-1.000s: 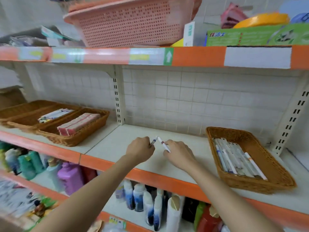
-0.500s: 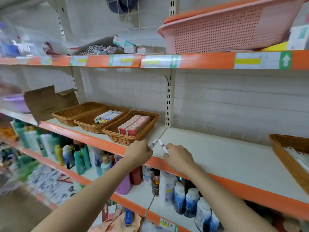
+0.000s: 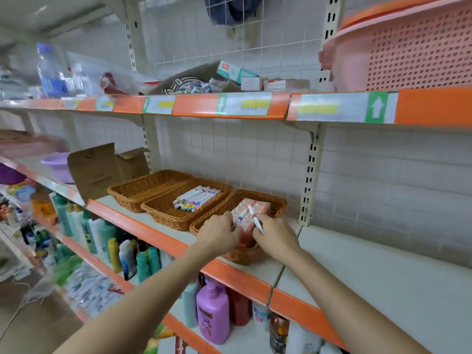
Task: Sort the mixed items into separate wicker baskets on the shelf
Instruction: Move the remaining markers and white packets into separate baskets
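While both hands [image 3: 222, 232] hold pens [image 3: 255, 219], three wicker baskets [image 3: 168, 209] sit behind.

Both bare forearms come up from the bottom of the view and angle in toward each other, so the 2 hands end up just beside one another, backs facing up. The left hand [image 3: 221, 232] has its fingers curled in and pinches something thin at the fingertips. The right hand [image 3: 274, 236] is curled the same way, also pinching something thin that sticks up past its knuckles.
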A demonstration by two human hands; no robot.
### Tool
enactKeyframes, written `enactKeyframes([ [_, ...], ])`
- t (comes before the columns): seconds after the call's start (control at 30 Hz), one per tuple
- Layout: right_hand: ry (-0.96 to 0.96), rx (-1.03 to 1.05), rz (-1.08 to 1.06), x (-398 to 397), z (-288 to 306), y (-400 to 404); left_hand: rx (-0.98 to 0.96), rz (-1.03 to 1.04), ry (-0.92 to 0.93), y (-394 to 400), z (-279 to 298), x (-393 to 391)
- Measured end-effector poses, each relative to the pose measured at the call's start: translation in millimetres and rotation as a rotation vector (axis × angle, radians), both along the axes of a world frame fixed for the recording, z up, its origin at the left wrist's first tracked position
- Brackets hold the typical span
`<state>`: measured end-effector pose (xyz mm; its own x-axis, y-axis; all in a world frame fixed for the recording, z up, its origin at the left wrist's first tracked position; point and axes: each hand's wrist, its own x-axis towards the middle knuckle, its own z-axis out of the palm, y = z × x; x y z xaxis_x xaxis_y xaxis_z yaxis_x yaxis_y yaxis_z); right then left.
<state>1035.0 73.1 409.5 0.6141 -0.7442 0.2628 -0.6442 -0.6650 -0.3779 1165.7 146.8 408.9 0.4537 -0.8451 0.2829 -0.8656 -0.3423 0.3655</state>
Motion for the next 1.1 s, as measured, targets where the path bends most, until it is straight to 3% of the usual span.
enactKeyframes([
  [0.27,0.038,0.025,0.115,87,-1,-39,0.028,0.073,0.033,-34,-1,93],
  [0.63,0.035,0.073,0.073,190,-8,-65,0.048,0.09,0.098,-64,-9,211],
  [0.93,0.093,0.048,-0.058,267,-11,-70,0.166,-0.051,0.08,-89,-8,296],
  [1.1,0.096,0.084,-0.12,292,-15,-82,0.139,-0.138,0.074,-108,-16,316],
])
